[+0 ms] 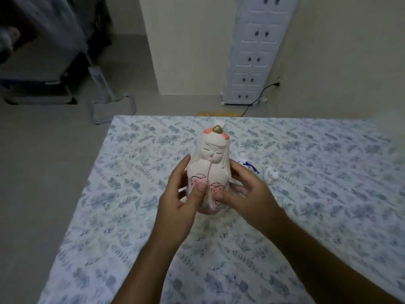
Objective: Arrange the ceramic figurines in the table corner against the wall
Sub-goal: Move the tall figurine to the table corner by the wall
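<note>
A tall white ceramic doll figurine (pixel 211 156) with a painted face, pink hearts and a gold-and-orange headpiece is held upright over the middle of the table. My left hand (pixel 177 198) grips its left side, thumb on its front. My right hand (pixel 245 191) grips its right side, thumb also on the front. Behind my right hand lie two small white figurines: one with a blue cord (pixel 246 162), partly hidden, and a small round one with a painted face (pixel 271 175).
The table (pixel 131 216) wears a white cloth with a blue floral print; its left edge runs diagonally and its far edge faces a cream wall. A white cabinet with dark handles (pixel 254 53) and a black cable stand beyond. A metal rack frame (pixel 109 102) sits on the floor at left.
</note>
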### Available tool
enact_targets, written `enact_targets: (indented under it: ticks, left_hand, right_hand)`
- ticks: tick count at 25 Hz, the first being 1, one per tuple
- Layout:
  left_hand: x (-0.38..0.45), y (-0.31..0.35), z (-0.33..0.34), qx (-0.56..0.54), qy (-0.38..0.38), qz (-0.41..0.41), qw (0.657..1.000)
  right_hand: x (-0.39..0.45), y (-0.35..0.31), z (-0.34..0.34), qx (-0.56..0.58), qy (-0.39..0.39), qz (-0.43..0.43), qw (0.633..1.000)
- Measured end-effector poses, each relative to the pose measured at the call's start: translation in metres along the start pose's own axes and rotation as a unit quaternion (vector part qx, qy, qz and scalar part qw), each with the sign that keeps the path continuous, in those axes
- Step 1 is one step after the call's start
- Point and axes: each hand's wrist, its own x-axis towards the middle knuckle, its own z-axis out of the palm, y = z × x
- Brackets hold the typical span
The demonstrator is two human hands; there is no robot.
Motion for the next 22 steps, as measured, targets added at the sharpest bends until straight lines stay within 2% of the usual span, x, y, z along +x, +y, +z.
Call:
enact_targets:
  ticks: [5,8,12,17,22]
  left_hand:
    - [0.043,0.033,0.135,-0.016,-0.125,0.018,0.992]
    - [0.075,0.034,0.235,-0.012,-0.179,0.010,0.984]
    - [0.131,0.023,0.387,-0.023,-0.237,-0.043,0.970]
    - [0.194,-0.012,0.553,-0.032,-0.274,-0.087,0.957]
    - [0.248,-0.038,0.652,-0.011,-0.306,-0.090,0.948]
  right_hand:
    - [-0.029,-0.006,-0.128,0.007,0.111,0.005,0.994]
    - [-0.033,0.023,-0.219,0.007,0.184,0.026,0.983]
    - [-0.026,0.087,-0.346,-0.002,0.272,0.059,0.960]
    - [0.007,0.164,-0.473,-0.029,0.377,0.067,0.923]
    - [0.038,0.219,-0.543,-0.006,0.450,0.057,0.891]
